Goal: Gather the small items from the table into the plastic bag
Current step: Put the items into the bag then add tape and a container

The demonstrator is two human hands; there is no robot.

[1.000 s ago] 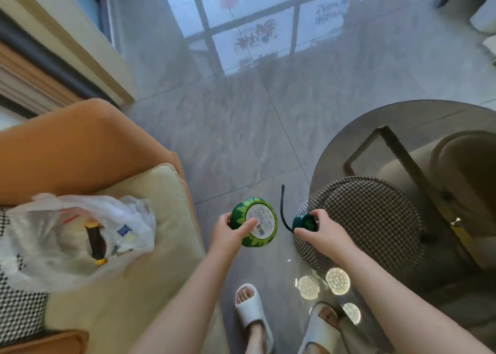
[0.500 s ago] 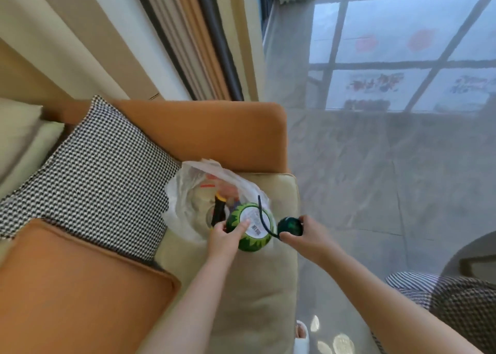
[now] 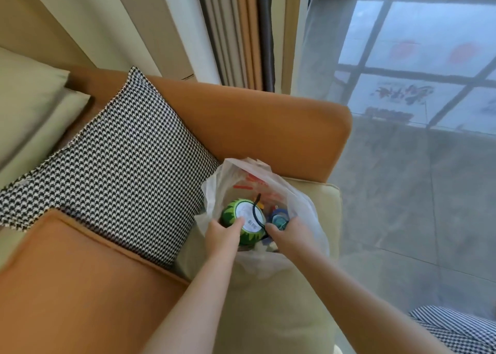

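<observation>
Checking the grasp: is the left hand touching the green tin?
Touching. The head view shows the left hand gripping the green tin, thumb across its label.

A thin, translucent, crinkled plastic bag is seen on a matt cream cloth seat cushion. A round tin with a glossy green rim and a white paper label is held at the bag's mouth. A woven houndstooth cloth pillow is backed by smooth matt orange upholstery; the grey floor is polished and reflective.
</observation>
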